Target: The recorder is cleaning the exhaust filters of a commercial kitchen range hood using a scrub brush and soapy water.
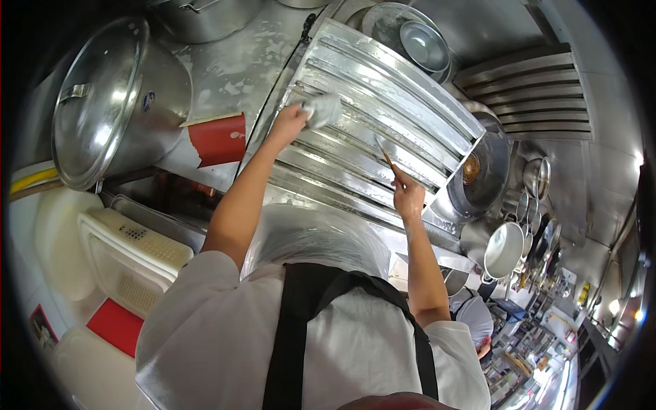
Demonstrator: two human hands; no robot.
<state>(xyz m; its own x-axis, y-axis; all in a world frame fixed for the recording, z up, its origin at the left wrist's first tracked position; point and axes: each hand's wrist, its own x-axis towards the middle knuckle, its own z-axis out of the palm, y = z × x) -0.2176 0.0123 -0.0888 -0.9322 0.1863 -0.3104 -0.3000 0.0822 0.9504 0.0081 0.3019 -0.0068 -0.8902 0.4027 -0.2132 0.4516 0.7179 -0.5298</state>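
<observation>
A metal range-hood baffle filter (359, 84), wet and with some suds on it, lies slanted in front of me. My left hand (288, 125) is closed around a crumpled grey-white cloth or scrubbing pad (325, 109), held at the filter's left part. Its exact material is blurred. In my right hand (409, 196) is a thin tool with a yellow-brown handle (386, 157). The tool points up and away over the slats; its pale tip blends into the shiny metal, so its kind is unclear. Clear plastic sheeting (318, 236) covers my front below the filter.
At left stand a large lidded steel pot (159, 97) and a torn red sheet (218, 141). Metal bowls (424, 46) sit behind the filter, a dark wok (487, 169) to its right. Another baffle filter (546, 97) leans farther right. A co-worker (471, 315) is at lower right.
</observation>
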